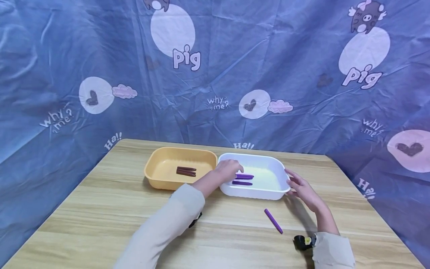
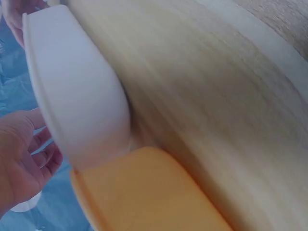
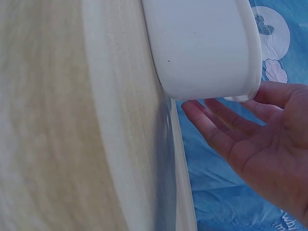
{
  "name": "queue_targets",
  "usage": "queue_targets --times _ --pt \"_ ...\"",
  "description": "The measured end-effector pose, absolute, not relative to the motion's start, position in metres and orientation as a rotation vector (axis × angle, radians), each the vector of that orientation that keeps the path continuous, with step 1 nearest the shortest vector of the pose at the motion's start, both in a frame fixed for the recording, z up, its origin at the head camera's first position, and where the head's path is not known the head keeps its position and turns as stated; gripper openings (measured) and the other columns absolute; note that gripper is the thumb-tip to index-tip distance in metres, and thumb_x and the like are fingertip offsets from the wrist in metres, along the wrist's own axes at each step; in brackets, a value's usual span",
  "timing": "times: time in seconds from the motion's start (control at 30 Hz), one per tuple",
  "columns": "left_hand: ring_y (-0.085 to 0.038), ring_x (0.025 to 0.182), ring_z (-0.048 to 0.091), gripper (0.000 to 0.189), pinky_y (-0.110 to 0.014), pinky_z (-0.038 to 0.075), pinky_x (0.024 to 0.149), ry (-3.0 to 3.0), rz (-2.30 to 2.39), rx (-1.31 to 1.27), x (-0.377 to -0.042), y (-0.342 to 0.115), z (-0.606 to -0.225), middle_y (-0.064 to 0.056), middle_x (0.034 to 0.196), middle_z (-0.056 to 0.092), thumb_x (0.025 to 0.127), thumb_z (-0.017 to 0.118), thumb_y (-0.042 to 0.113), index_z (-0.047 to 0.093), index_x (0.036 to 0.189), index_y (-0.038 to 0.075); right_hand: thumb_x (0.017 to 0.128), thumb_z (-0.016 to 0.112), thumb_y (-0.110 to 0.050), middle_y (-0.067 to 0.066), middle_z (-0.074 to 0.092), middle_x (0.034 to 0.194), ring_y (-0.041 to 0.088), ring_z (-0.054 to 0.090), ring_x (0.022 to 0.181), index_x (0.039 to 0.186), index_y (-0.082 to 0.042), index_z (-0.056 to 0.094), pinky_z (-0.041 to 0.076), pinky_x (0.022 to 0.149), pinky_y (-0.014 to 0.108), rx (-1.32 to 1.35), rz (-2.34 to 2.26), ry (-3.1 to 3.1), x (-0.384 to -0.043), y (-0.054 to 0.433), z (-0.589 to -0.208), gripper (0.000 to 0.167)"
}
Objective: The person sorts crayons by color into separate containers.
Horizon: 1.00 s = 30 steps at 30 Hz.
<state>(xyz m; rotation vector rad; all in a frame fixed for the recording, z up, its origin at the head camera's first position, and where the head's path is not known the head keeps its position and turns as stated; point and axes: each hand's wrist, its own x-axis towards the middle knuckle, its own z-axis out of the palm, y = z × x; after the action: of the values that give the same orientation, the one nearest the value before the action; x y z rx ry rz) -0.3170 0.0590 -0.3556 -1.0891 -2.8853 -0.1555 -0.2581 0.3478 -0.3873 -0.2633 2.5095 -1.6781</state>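
My left hand [image 1: 229,170] reaches over the left end of a white tray [image 1: 255,192], its fingers loosely bent above several slim purple crayon-like sticks [image 1: 242,183]. In the left wrist view the thumb and fingers of that hand stand apart, with some fingertips hidden behind the tray wall. At the opposite end, my right hand [image 1: 304,190] rests against the tray's outer wall, thumb at the rim and fingers fairly straight, as the right wrist view shows. Another purple stick [image 1: 273,221] lies on the table in front of the tray.
Close beside the white tray's left end stands a yellow tray [image 1: 158,181] with a few brown sticks [image 1: 186,172] in it. Both are on a wood-grain table [image 1: 100,216]. A blue printed cloth [image 1: 208,78] hangs behind and at the sides.
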Motion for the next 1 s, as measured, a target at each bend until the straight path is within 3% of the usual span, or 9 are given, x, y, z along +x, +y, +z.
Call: queue_targets --times 0.17,0.37,0.47,0.6,0.83,1.0 --pt "-0.014 0.091 0.058 0.029 -0.021 0.047 0.068 -2.798 -0.146 -1.162 -0.309 0.058 -0.347 0.003 0.098 0.062 0.085 0.066 0.012 0.067 0.113 0.021 0.100 0.037 -0.014 0.038 0.026 0.135 0.026 0.049 0.108 0.143 0.005 0.016 0.048 0.082 0.031 -0.267 -1.686 2.507 -0.258 0.348 -0.387 0.052" --pt "-0.012 0.085 0.058 0.026 -0.020 0.046 0.062 -2.632 -0.104 -1.310 -0.288 0.063 -0.338 0.003 0.093 0.062 0.086 0.066 0.021 0.068 0.112 0.022 0.100 0.037 -0.014 0.038 0.027 0.134 0.006 0.051 0.096 0.143 0.005 0.016 0.048 0.083 0.033 -0.268 -1.705 2.497 -0.258 0.348 -0.387 0.052" --pt "-0.011 0.084 0.056 0.028 -0.019 0.045 0.063 -2.536 -0.066 -1.399 -0.276 0.066 -0.338 0.004 0.096 0.061 0.086 0.066 0.026 0.067 0.113 0.022 0.100 0.037 -0.014 0.038 0.027 0.134 0.002 0.051 0.094 0.143 0.005 0.016 0.048 0.083 0.033 -0.271 -1.710 2.498 -0.258 0.348 -0.387 0.051" --pt "-0.010 0.087 0.055 0.031 -0.016 0.045 0.070 -2.354 -0.011 -1.520 -0.264 0.072 -0.341 0.005 0.100 0.060 0.085 0.067 0.028 0.066 0.115 0.023 0.100 0.037 -0.013 0.039 0.027 0.134 0.006 0.052 0.096 0.143 0.005 0.016 0.048 0.082 0.031 -0.273 -1.707 2.501 -0.258 0.348 -0.388 0.051" --pt "-0.009 0.094 0.054 0.035 -0.013 0.041 0.078 -2.041 0.111 -1.758 -0.253 0.083 -0.358 0.004 0.112 0.059 0.088 0.062 0.032 0.061 0.121 0.022 0.100 0.036 -0.013 0.039 0.028 0.133 0.032 0.048 0.108 0.143 0.006 0.016 0.048 0.083 0.034 -0.275 -1.691 2.504 -0.259 0.348 -0.387 0.051" --pt "-0.011 0.106 0.051 0.039 -0.016 0.037 0.090 -1.939 0.252 -1.886 -0.251 0.090 -0.370 0.003 0.123 0.054 0.091 0.056 0.035 0.056 0.128 0.022 0.100 0.036 -0.014 0.039 0.028 0.133 0.036 0.046 0.110 0.143 0.005 0.016 0.047 0.084 0.035 -0.277 -1.674 2.512 -0.259 0.348 -0.386 0.051"
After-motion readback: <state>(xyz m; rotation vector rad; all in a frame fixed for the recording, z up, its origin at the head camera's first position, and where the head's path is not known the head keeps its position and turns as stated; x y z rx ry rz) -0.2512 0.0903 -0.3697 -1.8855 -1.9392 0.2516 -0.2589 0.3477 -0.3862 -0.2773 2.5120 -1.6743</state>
